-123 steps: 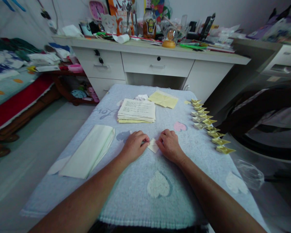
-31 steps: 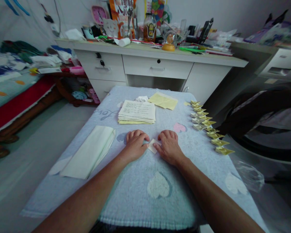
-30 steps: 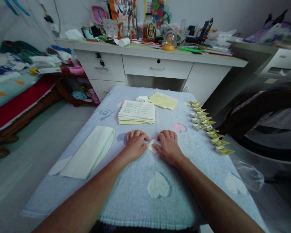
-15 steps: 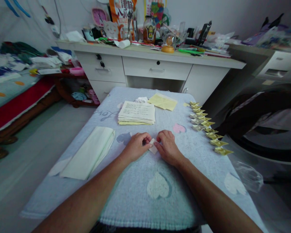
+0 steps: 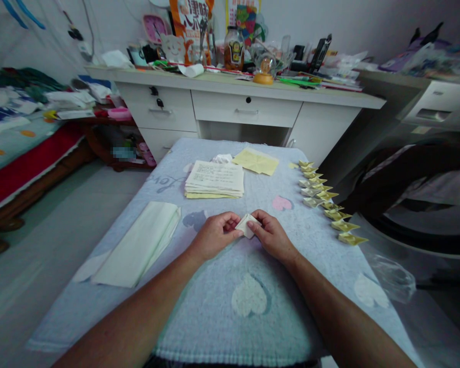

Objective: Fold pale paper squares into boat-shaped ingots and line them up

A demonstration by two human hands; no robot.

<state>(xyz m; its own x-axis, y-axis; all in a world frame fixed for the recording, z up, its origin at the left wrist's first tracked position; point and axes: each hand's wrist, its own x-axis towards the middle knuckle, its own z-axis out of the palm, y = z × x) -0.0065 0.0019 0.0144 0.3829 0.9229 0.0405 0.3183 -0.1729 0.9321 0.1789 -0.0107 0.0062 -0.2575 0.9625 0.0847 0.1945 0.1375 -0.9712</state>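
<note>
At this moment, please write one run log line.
left hand: touching folded paper; right hand: holding same folded paper; beyond hands: paper stack; right side: paper boats

Left hand [image 5: 214,236], one; right hand [image 5: 273,237], one. Folded paper piece [image 5: 244,225], one. Small paper boats [image 5: 344,226] — about a dozen, the far ones overlapping too closely for a firm count. Stack of written sheets [image 5: 214,179], one. Flat yellow paper [image 5: 257,161], one lot. Long pale folded bundle [image 5: 134,248], one. Crumpled white wad [image 5: 223,158], one. Pink clock [image 5: 155,28], one. Drawers [image 5: 214,105] — three in view. Washing machine [image 5: 423,105], one.
</note>
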